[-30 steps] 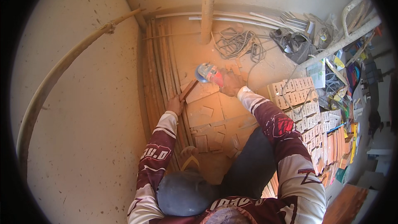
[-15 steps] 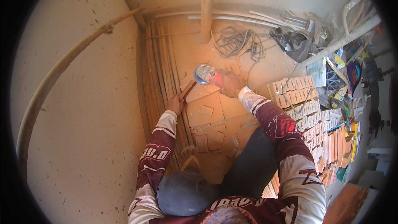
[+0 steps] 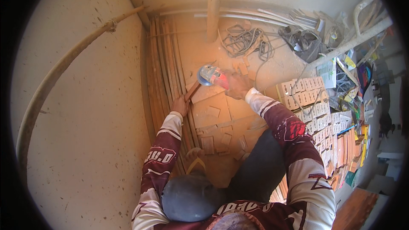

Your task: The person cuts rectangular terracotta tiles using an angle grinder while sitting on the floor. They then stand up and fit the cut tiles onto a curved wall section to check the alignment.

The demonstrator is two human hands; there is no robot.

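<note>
reddish-brown and narrow, a straight flat strip (image 3: 193, 90) is over the dusty orange floor (image 3: 191, 38), nearer its left edge than its right; whether it rests on anything is unclear. its upper end meets or nearly meets the round blue-grey disc of a red-and-silver handheld grinder (image 3: 215, 76). the work on this strip looks underway rather than finished: the strip appears whole, and any mark at its end is too small to make out. thin flat tan offcuts (image 3: 207, 145) lie toward the floor's near edge, perhaps pieces already done; how many remain cannot be told.

the left hand (image 3: 180, 105) is closed around the strip's lower end, its forearm rising from the near edge with the wrist almost straight. the right hand (image 3: 238, 86) wraps the grinder's body from the right, elbow bent outward, pointing the disc leftward.
</note>
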